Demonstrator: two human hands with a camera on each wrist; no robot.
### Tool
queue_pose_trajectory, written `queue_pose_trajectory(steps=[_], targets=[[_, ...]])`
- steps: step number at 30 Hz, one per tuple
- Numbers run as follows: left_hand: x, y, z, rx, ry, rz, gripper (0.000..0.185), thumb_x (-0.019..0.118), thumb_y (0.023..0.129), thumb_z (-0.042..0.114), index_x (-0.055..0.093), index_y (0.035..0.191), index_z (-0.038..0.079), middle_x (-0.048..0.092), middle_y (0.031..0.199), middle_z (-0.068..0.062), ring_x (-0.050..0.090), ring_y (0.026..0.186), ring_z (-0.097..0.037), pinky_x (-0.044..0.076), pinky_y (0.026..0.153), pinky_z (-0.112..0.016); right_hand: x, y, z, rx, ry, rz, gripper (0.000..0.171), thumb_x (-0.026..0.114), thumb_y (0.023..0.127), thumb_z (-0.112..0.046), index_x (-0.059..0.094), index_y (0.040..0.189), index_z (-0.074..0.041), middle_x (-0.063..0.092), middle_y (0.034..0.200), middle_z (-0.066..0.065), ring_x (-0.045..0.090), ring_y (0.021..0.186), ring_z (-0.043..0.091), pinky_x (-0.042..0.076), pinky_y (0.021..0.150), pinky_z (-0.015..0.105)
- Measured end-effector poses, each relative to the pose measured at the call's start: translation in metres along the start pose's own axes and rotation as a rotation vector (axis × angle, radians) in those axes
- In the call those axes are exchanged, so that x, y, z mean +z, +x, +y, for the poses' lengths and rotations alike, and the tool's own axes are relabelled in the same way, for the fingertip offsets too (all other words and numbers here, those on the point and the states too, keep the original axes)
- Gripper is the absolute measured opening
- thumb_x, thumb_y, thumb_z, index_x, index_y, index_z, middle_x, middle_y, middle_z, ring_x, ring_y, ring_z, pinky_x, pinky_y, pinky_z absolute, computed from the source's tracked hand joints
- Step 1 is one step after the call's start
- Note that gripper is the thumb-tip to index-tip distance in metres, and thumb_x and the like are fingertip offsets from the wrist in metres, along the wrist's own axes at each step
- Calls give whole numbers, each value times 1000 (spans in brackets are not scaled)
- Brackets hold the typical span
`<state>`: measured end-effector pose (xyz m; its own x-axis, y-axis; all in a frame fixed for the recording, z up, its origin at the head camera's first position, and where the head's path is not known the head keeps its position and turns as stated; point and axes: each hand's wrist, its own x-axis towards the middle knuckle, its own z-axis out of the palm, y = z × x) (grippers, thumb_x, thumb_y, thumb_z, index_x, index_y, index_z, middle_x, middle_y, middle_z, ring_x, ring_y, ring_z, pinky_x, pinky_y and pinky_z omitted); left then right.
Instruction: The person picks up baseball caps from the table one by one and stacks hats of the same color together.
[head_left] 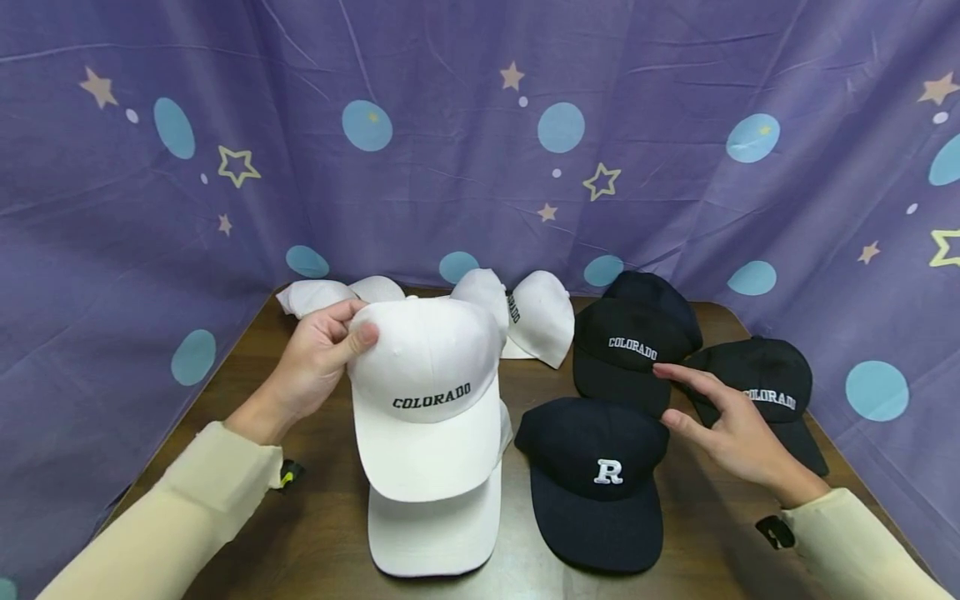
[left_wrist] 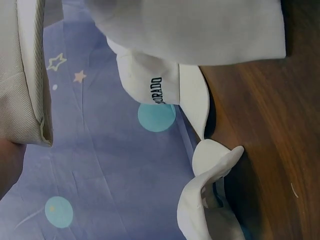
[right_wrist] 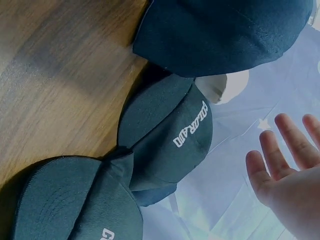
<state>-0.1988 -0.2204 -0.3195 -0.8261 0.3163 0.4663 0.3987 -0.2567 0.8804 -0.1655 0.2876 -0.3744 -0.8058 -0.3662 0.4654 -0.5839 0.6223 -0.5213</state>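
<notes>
My left hand (head_left: 315,358) pinches the left side of a white baseball cap (head_left: 427,358) lettered COLORADO, thumb on its front. The held cap overlaps another white cap (head_left: 435,533), whose brim shows below it; whether they touch cannot be told. To the right lies a dark navy cap (head_left: 592,508) with a white R. Above its right side, my right hand (head_left: 738,433) has straight fingers and holds nothing. Behind that hand are black COLORADO caps, one at centre right (head_left: 630,321) and one farther right (head_left: 772,375). The right wrist view also shows the spread right hand (right_wrist: 295,185).
At the back of the wooden table (head_left: 315,483) sit more white caps, one pair at the left (head_left: 315,296) and another COLORADO one (head_left: 542,312) at the middle. A further dark cap (head_left: 652,292) stands behind the black one. A purple patterned curtain (head_left: 465,192) hangs beyond the table.
</notes>
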Motion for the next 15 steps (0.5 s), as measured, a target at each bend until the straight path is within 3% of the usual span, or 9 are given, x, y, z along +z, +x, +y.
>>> queue_pose_trajectory(steps=[15], targets=[[6,-14,-11,-42,26,-70,12,60,103,5,70,108,8,76,95,-1,71,85,-8,59,71,-24,7,5,-12,-6,8,-47,77,82,86,-9,49,152,-30,51,151,-2,42,139,4,28,107,10]])
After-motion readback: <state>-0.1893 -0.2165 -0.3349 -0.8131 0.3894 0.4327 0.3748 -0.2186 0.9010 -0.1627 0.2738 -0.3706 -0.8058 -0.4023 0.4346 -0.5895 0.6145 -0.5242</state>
